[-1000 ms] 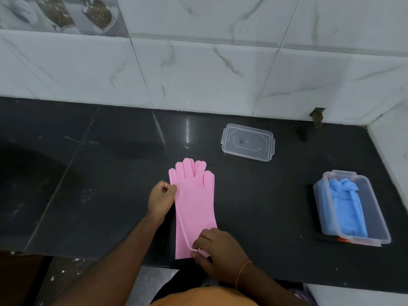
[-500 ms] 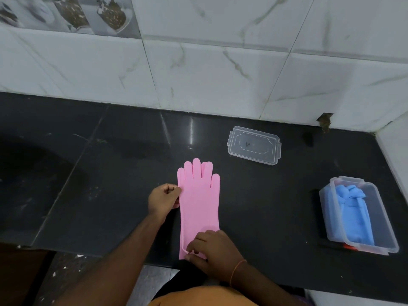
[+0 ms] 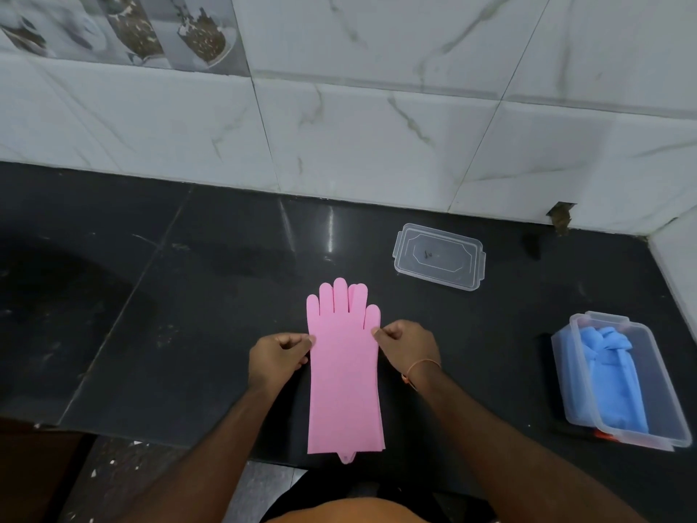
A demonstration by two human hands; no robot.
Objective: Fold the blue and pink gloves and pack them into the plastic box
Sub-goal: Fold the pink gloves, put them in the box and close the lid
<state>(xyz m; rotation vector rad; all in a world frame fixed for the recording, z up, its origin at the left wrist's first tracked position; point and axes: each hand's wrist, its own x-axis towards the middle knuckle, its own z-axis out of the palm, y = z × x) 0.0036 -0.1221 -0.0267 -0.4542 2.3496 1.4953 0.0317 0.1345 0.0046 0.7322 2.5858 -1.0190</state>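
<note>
The left hand has its grip clenched on the left edge of the pink gloves, thumb and curled fingers pinching the rubber just below the little-finger side of the palm. The right hand pinches the opposite edge at the same height, fingers curled in, with a thin orange thread round its wrist. Between the two grips the pink gloves lie flat and stacked on the black desk, fingers pointing to 12 o'clock toward the wall and the cuff at 6 o'clock, reaching the near rim of the desk; a second layer peeks out along the right edge and a small tab shows under the cuff. At about 1 o'clock from the gloves, well apart, the clear lid lies flat on the desk, near the wall. At about 3 o'clock, far out toward the right corner, stands the plastic box, open, its long side running roughly from 12 to 6 o'clock. Inside it the blue gloves lie folded lengthwise. A small red-orange thing shows under the box's near end; what it is cannot be told. Behind the desk rises the marble-patterned tiled wall.
</note>
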